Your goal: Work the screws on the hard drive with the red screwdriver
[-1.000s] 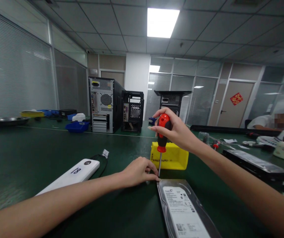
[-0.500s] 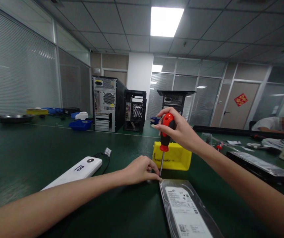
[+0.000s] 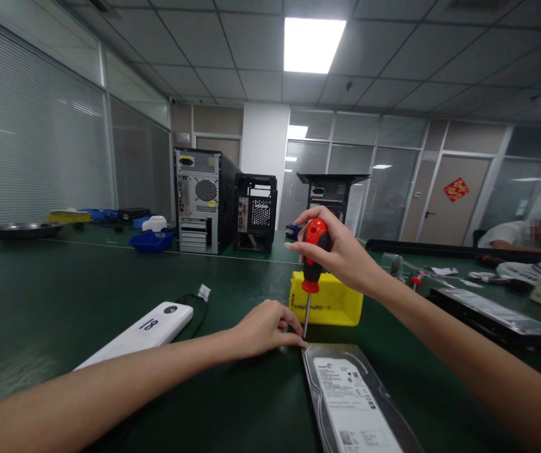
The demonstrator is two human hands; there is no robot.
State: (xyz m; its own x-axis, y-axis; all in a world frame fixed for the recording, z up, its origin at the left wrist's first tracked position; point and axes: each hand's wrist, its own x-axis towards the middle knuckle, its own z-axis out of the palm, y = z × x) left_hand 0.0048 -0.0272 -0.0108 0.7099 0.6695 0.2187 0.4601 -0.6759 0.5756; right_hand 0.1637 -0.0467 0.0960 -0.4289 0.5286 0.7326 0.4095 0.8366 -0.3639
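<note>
Over the last second very little has changed: the view has shifted slightly, but the right hand (image 3: 339, 248) remains wrapped around the red-and-black screwdriver (image 3: 314, 242), above the far left corner of the hard disk drive (image 3: 358, 399). The drive lies label up on the green tabletop (image 3: 237, 277), on the near side of both hands. The left hand (image 3: 267, 328) stays low beside the shaft, its thumb and fingertips narrow near the tip — whether they pinch a small screw, I cannot tell. The yellow bin (image 3: 339, 303) sits just beyond this hand, in the same place. In my judgement, this steadiness means that the work is continuing at this one corner — no turn of the handle can be confirmed.
</note>
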